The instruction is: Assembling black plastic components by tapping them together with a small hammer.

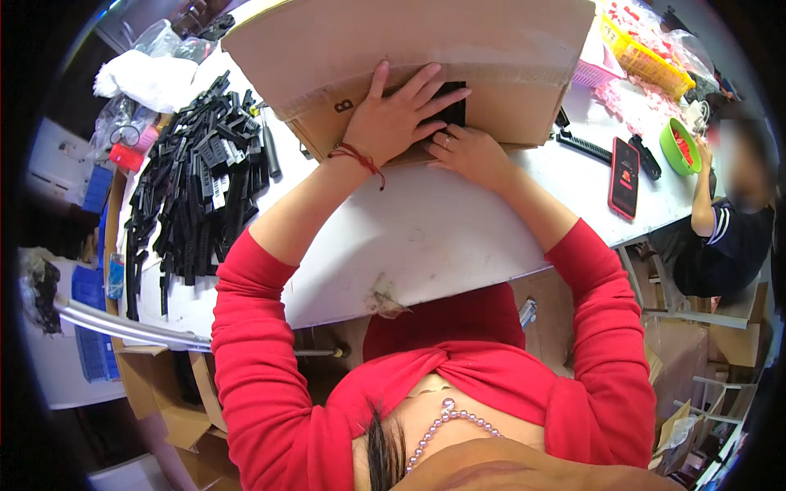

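White bench (pixel 426 245) nearest. Right hand (pixel 471 154) fingers curled on black block (pixel 449 110) at cardboard box (pixel 409 57) flap; left hand (pixel 393 119) spread flat, pressing it. Judgement: keep palm pressure even, block square. Black strip pile (pixel 196 180) left; phone (pixel 625 177) right.

Large brown cardboard box (pixel 393 57): on the white table, far edge centre, flap side toward the person; a black dark patch at its near face, partly covered.

Phone (pixel 625 177): flat on the table right of the box, upright rectangle, black frame, red screen.

Clear plastic bags (pixel 164 37): far left corner of the table, crumpled.

Brown cardboard cartons (pixel 176 401): under the table, lower left, flaps open.

More brown cartons (pixel 712 344): on the floor at right, stacked.
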`<state>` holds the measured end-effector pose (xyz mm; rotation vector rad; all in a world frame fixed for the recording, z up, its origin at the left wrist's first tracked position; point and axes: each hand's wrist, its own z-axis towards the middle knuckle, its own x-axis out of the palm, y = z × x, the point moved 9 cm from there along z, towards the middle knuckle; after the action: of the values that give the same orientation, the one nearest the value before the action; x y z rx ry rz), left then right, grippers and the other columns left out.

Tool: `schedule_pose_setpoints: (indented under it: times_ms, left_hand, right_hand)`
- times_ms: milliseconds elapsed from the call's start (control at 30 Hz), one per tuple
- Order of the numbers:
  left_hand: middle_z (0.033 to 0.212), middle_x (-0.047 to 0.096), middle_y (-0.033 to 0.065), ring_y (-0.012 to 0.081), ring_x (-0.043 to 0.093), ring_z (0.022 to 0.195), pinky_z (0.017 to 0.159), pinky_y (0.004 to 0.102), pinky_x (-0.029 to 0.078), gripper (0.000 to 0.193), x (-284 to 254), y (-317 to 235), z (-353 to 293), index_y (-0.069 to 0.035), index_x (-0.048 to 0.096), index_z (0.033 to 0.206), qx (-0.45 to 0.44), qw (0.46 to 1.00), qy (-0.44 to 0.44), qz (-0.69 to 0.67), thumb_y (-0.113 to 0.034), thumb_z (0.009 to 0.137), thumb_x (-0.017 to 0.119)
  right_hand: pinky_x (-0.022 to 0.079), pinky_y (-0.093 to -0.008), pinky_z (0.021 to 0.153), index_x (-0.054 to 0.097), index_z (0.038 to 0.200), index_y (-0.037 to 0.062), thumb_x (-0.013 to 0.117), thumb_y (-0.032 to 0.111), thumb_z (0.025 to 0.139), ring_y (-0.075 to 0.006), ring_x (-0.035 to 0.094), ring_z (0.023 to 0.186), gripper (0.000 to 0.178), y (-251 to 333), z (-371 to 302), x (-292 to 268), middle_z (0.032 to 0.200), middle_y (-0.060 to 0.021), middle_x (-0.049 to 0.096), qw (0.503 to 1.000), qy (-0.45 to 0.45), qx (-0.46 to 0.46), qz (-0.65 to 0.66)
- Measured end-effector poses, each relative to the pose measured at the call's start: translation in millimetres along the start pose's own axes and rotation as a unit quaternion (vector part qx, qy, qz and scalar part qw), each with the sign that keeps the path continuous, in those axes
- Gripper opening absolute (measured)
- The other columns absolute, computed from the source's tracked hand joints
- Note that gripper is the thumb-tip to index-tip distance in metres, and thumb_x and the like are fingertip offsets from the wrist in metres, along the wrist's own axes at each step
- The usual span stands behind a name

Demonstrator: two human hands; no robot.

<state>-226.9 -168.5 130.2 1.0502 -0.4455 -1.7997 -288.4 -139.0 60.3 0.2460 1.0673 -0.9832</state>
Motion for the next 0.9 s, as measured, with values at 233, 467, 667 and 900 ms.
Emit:
schedule_pose_setpoints:
  times_ms: [233, 467, 667, 900]
  left_hand:
    - [0.148, 0.043, -0.0079, 0.0152, 0.018, 0.148, 0.114, 0.0633, 0.016, 0.067, 71.0, 28.8, 27.5, -0.043, 0.021, 0.155, -0.02, 0.999, 0.031, 0.007, -0.06, 0.095, 0.046]
    - [0.146, 0.045, -0.0071, 0.0159, 0.018, 0.148, 0.116, 0.0606, 0.016, 0.068, 141.8, 45.1, 65.4, -0.043, 0.02, 0.156, -0.04, 0.997, 0.057, 0.032, -0.059, 0.095, 0.047]
    - [0.149, 0.042, -0.0047, 0.0175, 0.018, 0.149, 0.115, 0.0629, 0.016, 0.071, 192.4, 57.3, 84.8, -0.042, 0.017, 0.156, -0.052, 0.991, 0.116, 0.04, -0.06, 0.095, 0.047]
    - [0.15, 0.041, 0.0003, 0.0217, 0.022, 0.147, 0.114, 0.0656, 0.017, 0.069, 195.1, 71.9, 64.9, -0.037, 0.029, 0.154, -0.046, 0.992, 0.115, -0.008, -0.047, 0.092, 0.058]
  right_hand:
    - [0.049, -0.0338, 0.094, 0.064, 0.116, 0.0104, 0.059, 0.035, 0.092, -0.0237, 0.056, 0.11, 0.034, -59.0, 37.6, 45.7, 0.113, -0.0039, 0.063, 0.999, 0.052, -0.008, -0.008]
    - [0.046, -0.036, 0.099, 0.064, 0.123, 0.0107, 0.057, 0.026, 0.094, -0.0262, 0.055, 0.113, 0.034, -131.9, 63.9, 99.8, 0.122, -0.0066, 0.061, 0.995, 0.066, 0.071, 0.039]
    - [0.047, -0.0383, 0.099, 0.063, 0.125, 0.0114, 0.054, 0.017, 0.094, -0.0295, 0.056, 0.114, 0.033, -170.5, 83.4, 135.8, 0.125, -0.0089, 0.06, 0.978, 0.098, 0.178, 0.041]
    - [0.042, -0.0422, 0.107, 0.056, 0.133, 0.0082, 0.061, 0.023, 0.089, -0.0346, 0.046, 0.131, 0.047, -104.0, 74.8, 105.7, 0.141, -0.0175, 0.051, 0.97, 0.07, 0.179, 0.147]
